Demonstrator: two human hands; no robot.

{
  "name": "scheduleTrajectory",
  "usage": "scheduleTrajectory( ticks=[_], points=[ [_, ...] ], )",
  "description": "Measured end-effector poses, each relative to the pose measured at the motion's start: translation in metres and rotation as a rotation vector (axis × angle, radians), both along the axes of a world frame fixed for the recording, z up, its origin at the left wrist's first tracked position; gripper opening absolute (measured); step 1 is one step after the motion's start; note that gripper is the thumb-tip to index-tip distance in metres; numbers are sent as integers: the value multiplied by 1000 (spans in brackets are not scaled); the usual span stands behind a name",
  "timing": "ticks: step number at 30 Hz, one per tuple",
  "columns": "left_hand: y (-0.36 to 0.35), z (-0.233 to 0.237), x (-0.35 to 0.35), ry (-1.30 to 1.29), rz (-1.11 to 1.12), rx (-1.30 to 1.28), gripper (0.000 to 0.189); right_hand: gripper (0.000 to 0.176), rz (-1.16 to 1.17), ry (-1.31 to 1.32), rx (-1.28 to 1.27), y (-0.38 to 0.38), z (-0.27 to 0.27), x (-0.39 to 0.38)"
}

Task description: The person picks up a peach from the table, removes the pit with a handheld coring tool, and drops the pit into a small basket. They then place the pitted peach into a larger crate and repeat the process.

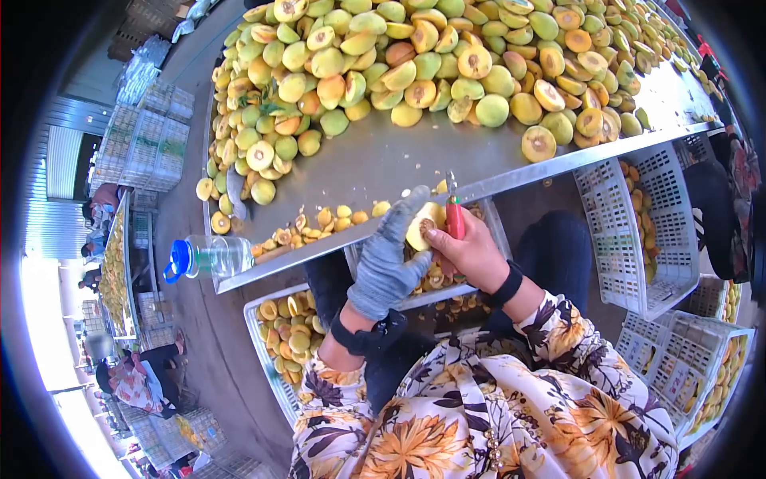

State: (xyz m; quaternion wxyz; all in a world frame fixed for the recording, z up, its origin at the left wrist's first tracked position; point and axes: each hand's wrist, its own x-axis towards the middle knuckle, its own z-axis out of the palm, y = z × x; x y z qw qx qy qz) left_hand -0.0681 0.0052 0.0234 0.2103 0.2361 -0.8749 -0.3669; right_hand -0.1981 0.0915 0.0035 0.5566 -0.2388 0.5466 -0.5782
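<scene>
My left hand [383, 267], in a grey glove, holds a halved yellow fruit [426, 227] over the metal table's front edge. The cut face with its brown centre is turned toward my right hand [471, 251]. That bare hand grips a small red-handled tool [454, 215], its metal tip pointing away from me, and its thumb touches the fruit's centre. Below both hands, a crate [496, 227] with fruit pieces is partly hidden. A large heap of halved fruit [375, 48] covers the back of the metal table [359, 160].
Small pieces [319, 223] lie along the table's front edge, near a blue-capped plastic bottle [219, 256] at the left corner. White crates of fruit stand at lower left [257, 335] and right [630, 263]. Another person [144, 383] sits at far left.
</scene>
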Motion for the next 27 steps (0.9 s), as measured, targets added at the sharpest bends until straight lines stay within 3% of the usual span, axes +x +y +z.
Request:
scheduleTrajectory(
  ticks=[2,3,4,6,7,8,10,11,16,18,19,20,22,24,27],
  points=[
    [10,0,12,436,58,711,61,27,16,-222,-69,2,3,10],
    [13,6,17,472,125,894,76,27,38,-271,-69,3,4,15],
    [13,-21,21,620,118,918,62,27,44,-273,-63,3,4,23],
    [23,-61,29,476,424,778,53,33,100,-154,6,1,1,39],
    [23,-71,21,607,571,787,47,40,102,227,-43,-2,-7,47],
    [15,-88,23,611,579,789,47,40,111,229,-41,-1,-12,53],
    [5,-87,22,963,628,1111,32,46,-58,737,-167,1,-8,63],
    [11,-87,21,1070,670,1180,32,44,-22,726,-195,6,-4,61],
    [9,-52,44,836,453,1218,40,32,82,915,-259,23,-16,56],
    [10,-60,39,806,577,980,39,27,177,810,-120,30,-18,59],
    [11,-65,35,784,594,841,48,27,175,813,-114,32,-17,60],
    [14,-68,33,784,590,848,48,27,179,780,-107,33,-16,62],
    [19,-70,28,693,589,611,42,27,183,751,-97,34,-14,62],
    [27,-65,25,708,521,676,37,24,212,728,-61,34,-11,61],
    [34,-50,19,684,451,563,35,21,193,670,-34,39,-19,65]
  ],
)
